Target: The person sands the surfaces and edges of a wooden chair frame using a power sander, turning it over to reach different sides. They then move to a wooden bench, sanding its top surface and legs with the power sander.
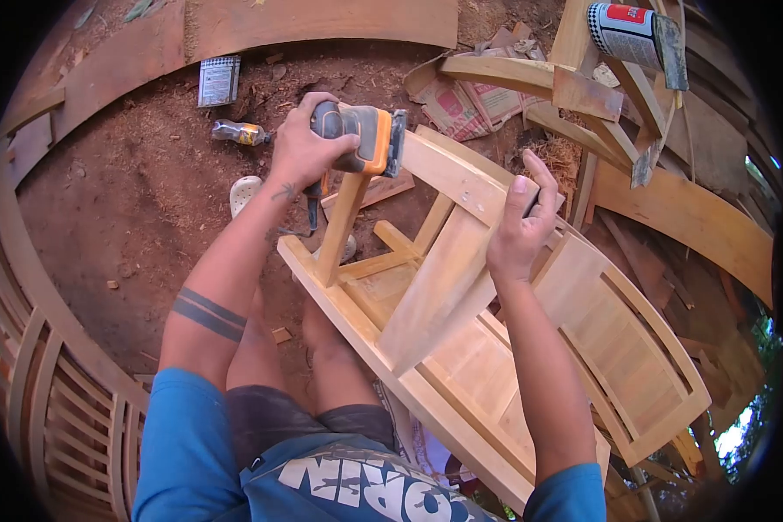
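Here's the left hand (309, 143) wrapped firmly around an orange-and-black power sander (370, 139), up at the near-left end of the wooden frame (444, 287). The sander lies crosswise in the view: its grip sits to the left in the palm, its flat plate turns edge-on and faces right. That plate is right at the end of a pale rail (457, 178); whether it touches, you can't tell. A dark cord (312, 213) drops from the tool's underside.

Over to the right hand (524, 226): fingers raised and curled, thumb up, a small dark piece showing between them, too hidden to name. It is just beside the far end of that rail.

And the frame itself, a big piece! Its long axis slants from upper left to lower right, in front of the person's legs, with a post (344, 226) rising near its left end and a panelled section (626, 339) out to the right.

Now the containers. On the dirt ground (130, 226), a checker-banded tin (219, 81); its contents don't show. Just below it, a clear bottle (239, 132) with a yellow label lies on its side, cap end hard to read. Top right, a red-labelled can (622, 35) rests tilted among timber pieces (587, 91), its inside hidden.
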Demonstrator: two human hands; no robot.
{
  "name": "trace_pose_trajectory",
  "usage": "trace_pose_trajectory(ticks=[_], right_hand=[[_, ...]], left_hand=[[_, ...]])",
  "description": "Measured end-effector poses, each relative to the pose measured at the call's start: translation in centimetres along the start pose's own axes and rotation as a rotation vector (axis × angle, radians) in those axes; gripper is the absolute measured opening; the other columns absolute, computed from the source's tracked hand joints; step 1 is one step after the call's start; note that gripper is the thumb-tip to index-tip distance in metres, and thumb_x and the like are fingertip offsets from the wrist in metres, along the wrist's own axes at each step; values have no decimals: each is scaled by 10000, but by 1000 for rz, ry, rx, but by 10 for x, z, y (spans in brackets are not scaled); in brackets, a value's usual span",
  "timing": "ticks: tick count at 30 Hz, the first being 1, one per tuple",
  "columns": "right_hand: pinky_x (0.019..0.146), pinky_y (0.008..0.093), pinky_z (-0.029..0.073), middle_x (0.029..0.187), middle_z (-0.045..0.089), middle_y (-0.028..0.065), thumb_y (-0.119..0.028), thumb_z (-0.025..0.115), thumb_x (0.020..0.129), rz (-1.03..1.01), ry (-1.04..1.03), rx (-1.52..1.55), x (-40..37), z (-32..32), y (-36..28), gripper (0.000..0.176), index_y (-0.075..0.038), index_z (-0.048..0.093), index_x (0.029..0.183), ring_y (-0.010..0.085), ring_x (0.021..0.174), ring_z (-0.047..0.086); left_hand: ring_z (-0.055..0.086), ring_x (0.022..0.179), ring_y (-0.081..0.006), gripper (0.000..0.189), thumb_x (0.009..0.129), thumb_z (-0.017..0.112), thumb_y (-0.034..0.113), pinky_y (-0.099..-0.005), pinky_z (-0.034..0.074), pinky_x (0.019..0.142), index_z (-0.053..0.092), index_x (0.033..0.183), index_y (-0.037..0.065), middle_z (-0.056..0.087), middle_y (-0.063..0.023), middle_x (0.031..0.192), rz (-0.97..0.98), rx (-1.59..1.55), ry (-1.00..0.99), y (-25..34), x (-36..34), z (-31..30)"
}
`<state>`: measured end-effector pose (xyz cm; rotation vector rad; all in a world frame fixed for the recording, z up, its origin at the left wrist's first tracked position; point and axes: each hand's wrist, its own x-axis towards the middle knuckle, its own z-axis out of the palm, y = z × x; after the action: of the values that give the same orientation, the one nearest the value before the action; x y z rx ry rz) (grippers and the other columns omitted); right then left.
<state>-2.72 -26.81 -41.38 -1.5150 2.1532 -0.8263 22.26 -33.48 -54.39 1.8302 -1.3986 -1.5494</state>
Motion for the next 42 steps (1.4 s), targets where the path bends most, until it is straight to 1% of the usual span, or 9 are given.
trace_pose_trajectory(ticks=[2,8,15,20,22,27,32,38,42], right_hand=[[1125,408,366,1318,596,165,-269,513,1042,-9,2,20,1,1,3,373,24,589,1260,291,1282,531],[1124,409,370,1316,600,162,-273,526,1036,-11,10,43,0,1,5,375,22,593,1259,295,1275,539],[1162,422,334,1365,585,159,-274,586,1003,67,6,-13,1,-2,-4,413,7,577,1307,298,1323,507],[1198,414,276,1436,537,170,-226,625,966,150,59,-11,-2,0,-4,510,24,516,1397,287,1392,446],[1202,410,266,1451,525,170,-235,633,968,193,69,-55,-3,-1,-11,534,30,503,1412,279,1404,432],[1202,399,263,1458,523,162,-299,651,977,189,138,-6,-5,3,-4,570,11,500,1430,265,1411,422],[1183,389,291,1438,556,138,-314,662,968,186,235,-94,-8,3,-8,530,-20,551,1394,254,1388,456],[1129,366,363,1353,622,143,-331,684,951,93,299,-255,-4,2,-9,490,-1,612,1307,251,1274,566],[1072,376,435,1332,626,188,-372,634,982,32,289,-354,-8,-1,1,478,-2,609,1285,275,1215,616]], left_hand=[[657,976,-249,601,677,856,205,-378,538,895,597,1210,106,637,-135,1067,228,83,65,31,-27,4],[668,1000,-350,576,694,833,205,-430,553,882,603,1218,145,593,-161,1093,365,-14,-30,96,-82,15],[649,1006,-320,609,695,854,205,-404,528,925,585,1237,125,584,-155,1104,209,4,-28,37,-25,-1],[624,1074,-320,628,699,857,180,-418,509,953,567,1247,79,588,-160,1137,276,59,-76,-20,27,-17],[623,1067,-335,635,693,859,162,-423,505,960,563,1246,64,590,-168,1142,405,45,-89,-22,33,-18],[640,989,-369,606,668,856,144,-440,572,801,618,1224,168,578,-183,1153,745,41,-148,26,14,-9],[636,988,-370,660,620,876,136,-452,570,802,634,1233,177,568,-180,1163,1142,69,-293,47,21,-12],[625,1030,-368,682,664,874,88,-454,565,826,558,1268,123,550,-214,1179,1107,96,-281,-58,76,-29],[619,1045,-356,694,658,877,71,-441,549,857,551,1269,112,549,-212,1187,1230,108,-300,-108,112,-37]])
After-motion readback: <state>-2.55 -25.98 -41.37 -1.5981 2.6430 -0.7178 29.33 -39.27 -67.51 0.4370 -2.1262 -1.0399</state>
